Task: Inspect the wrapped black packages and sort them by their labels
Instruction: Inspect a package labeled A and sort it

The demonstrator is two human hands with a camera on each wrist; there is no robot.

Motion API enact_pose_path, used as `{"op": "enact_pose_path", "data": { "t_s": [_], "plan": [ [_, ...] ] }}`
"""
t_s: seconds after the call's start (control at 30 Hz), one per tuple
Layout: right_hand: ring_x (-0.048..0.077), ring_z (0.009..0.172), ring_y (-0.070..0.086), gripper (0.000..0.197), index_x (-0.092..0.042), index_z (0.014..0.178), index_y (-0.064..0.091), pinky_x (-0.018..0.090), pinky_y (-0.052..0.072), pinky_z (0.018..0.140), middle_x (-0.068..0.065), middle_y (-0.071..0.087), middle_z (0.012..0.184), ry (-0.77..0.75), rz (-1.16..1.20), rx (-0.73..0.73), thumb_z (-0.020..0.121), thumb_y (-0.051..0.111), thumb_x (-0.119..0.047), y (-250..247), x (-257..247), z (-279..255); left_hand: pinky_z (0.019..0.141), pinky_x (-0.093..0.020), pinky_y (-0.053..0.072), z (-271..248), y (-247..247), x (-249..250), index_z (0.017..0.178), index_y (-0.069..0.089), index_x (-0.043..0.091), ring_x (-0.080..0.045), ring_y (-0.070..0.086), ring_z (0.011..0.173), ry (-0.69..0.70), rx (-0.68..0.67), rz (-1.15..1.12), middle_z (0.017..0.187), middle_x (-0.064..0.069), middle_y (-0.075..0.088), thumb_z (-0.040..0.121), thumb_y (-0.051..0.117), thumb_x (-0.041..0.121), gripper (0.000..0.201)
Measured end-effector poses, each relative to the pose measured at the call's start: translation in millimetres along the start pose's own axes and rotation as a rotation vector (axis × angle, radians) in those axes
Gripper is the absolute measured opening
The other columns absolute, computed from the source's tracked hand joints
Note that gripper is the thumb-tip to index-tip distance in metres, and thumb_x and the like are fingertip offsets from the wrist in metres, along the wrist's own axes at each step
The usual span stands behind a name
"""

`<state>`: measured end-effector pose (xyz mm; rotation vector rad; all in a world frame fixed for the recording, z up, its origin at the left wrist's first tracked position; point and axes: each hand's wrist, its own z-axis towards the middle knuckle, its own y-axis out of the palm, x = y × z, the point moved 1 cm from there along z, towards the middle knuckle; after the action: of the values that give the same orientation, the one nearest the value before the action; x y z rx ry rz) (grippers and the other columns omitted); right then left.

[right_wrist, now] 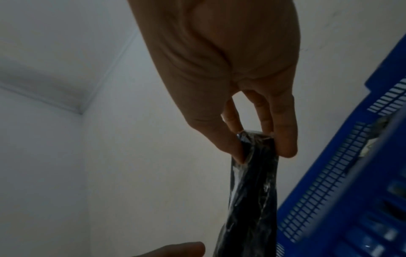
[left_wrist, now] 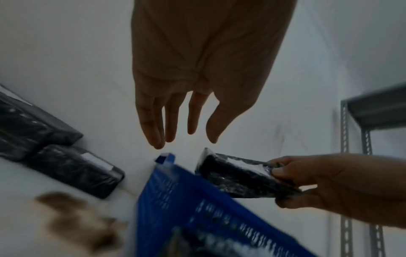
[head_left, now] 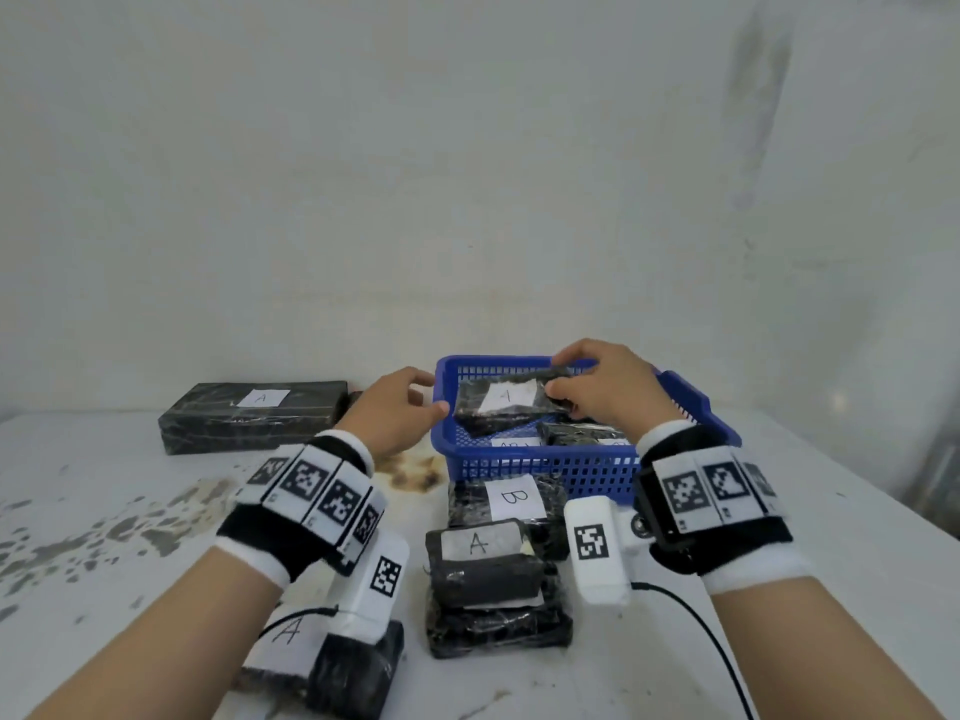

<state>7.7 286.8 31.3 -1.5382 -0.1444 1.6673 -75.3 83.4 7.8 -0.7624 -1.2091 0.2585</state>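
White, paint-worn and stained, the bench [head_left: 104, 511] runs back to a pale wall, and a blue basket [head_left: 545, 465] sits toward its far edge, a little right of middle. Over the basket's far half the right hand [head_left: 597, 387] pinches the right end of a held package [head_left: 498, 407], thumb on the near side and fingers on the far side; the wrapped black block tilts with its white label up, the letter on it unclear. The left hand [head_left: 395, 413] hovers just beside the basket's left wall, fingers loosely extended and holding nothing, its fingertips [left_wrist: 157, 142] close to the package's left end but apart from it. More wrapped packages lie in the basket beneath. Just outside the basket's near wall lies a package labelled B [head_left: 511, 498], with a package labelled A [head_left: 480, 556] stacked on another in front of it, toward the near edge. A further A package [head_left: 311, 662] lies at the near edge under the left wrist, and a long A package [head_left: 254, 415] rests at the far left against the wall.
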Motion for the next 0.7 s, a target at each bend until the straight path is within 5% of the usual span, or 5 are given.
{"op": "enact_pose_path", "data": {
  "t_s": [0.17, 0.37, 0.53, 0.7],
  "plan": [
    [0.019, 0.090, 0.062, 0.013, -0.015, 0.104, 0.072, 0.026, 0.054, 0.075, 0.004, 0.067, 0.104, 0.048, -0.243, -0.140, 0.092, 0.068, -0.016, 18, 13, 13, 0.109, -0.033, 0.034, 12, 14, -16, 0.145, 0.039, 0.019, -0.018, 0.045, 0.133, -0.027, -0.165, 0.216, 0.149, 0.000, 0.045, 0.097, 0.055, 0.035, 0.053],
    [0.031, 0.122, 0.060, 0.038, -0.003, 0.124, 0.068, 0.034, 0.047, 0.100, 0.015, 0.066, 0.128, 0.139, -0.415, -0.289, 0.091, 0.068, -0.021, 33, 28, 35, 0.109, -0.031, 0.034, 15, 16, -17, 0.147, 0.040, 0.019, -0.018, 0.045, 0.133, -0.023, -0.180, 0.290, 0.148, 0.001, 0.046, 0.097, 0.054, 0.037, 0.055],
    [0.028, 0.124, 0.059, 0.036, -0.007, 0.126, 0.068, 0.037, 0.045, 0.108, 0.010, 0.065, 0.133, 0.162, -0.517, -0.341, 0.096, 0.062, -0.026, 41, 32, 46, 0.109, -0.031, 0.035, 15, 17, -17, 0.146, 0.041, 0.017, -0.018, 0.046, 0.133, -0.018, -0.164, 0.291, 0.148, 0.000, 0.047, 0.097, 0.055, 0.036, 0.055],
    [0.024, 0.096, 0.057, 0.027, -0.004, 0.105, 0.069, 0.030, 0.045, 0.080, 0.008, 0.065, 0.110, 0.114, -0.743, -0.371, 0.096, 0.059, -0.027, 42, 32, 52, 0.099, -0.032, 0.043, 12, 18, -14, 0.146, 0.040, 0.017, -0.020, 0.051, 0.127, -0.029, -0.160, 0.278, 0.145, -0.002, 0.050, 0.097, 0.054, 0.034, 0.054]
  ]
}}
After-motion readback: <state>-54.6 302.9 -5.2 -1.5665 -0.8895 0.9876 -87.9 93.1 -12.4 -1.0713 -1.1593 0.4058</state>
